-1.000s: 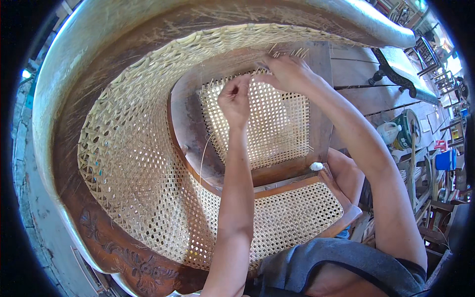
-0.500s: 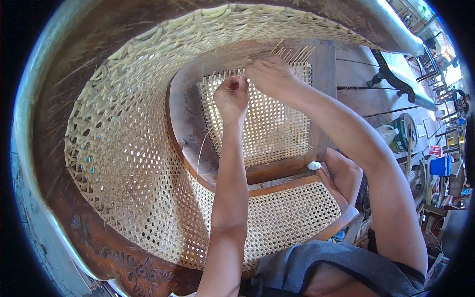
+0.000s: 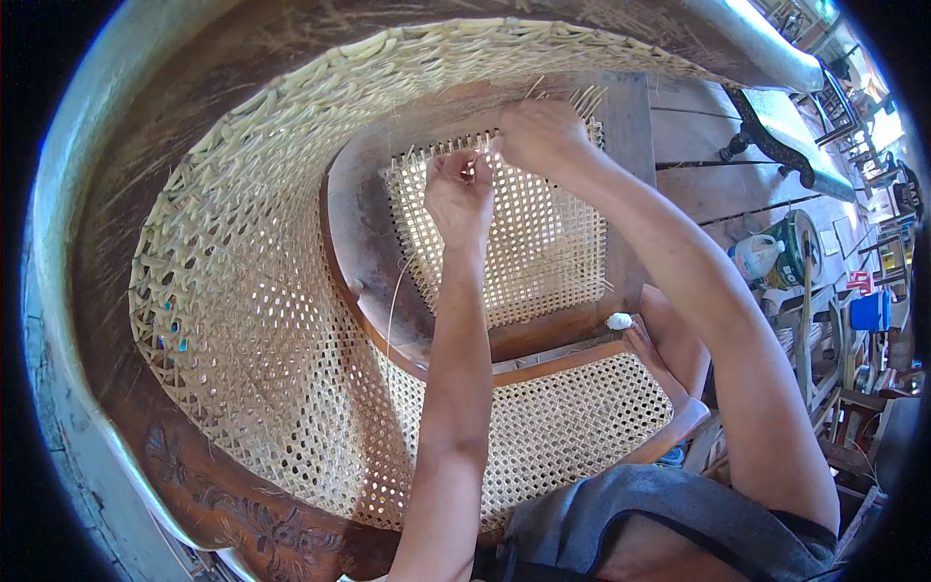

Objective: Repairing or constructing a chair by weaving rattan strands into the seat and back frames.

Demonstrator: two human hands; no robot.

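Observation:
In a wooden seat frame point(image 3: 364, 213) sits a square panel of woven cane mesh point(image 3: 533, 233). My left hand point(image 3: 460, 199) is at the panel's far edge, left of its middle, its fingers curled into a pinch; what they hold is hidden. Just to its right, my right hand point(image 3: 545, 136) is over the same edge, slightly blurred, its fingers looking closed and their tips hidden. Loose cane ends point(image 3: 588, 101) stick out at the far right corner. A thin cane strand point(image 3: 394, 306) hangs in a curve left of my left forearm.
A curved caned back point(image 3: 242, 281) wraps round the left and far sides inside a carved wooden rim point(image 3: 92, 291). Nearer lies another caned panel point(image 3: 572, 417). A white lump point(image 3: 619, 321) rests by the frame. At right are a bucket point(image 3: 800, 247), a jug point(image 3: 761, 254) and a blue container point(image 3: 870, 311).
My right hand has shifted slightly to the right and blurred. My left hand stays pinched at the panel's edge, a touch further right. The whole view has moved slightly.

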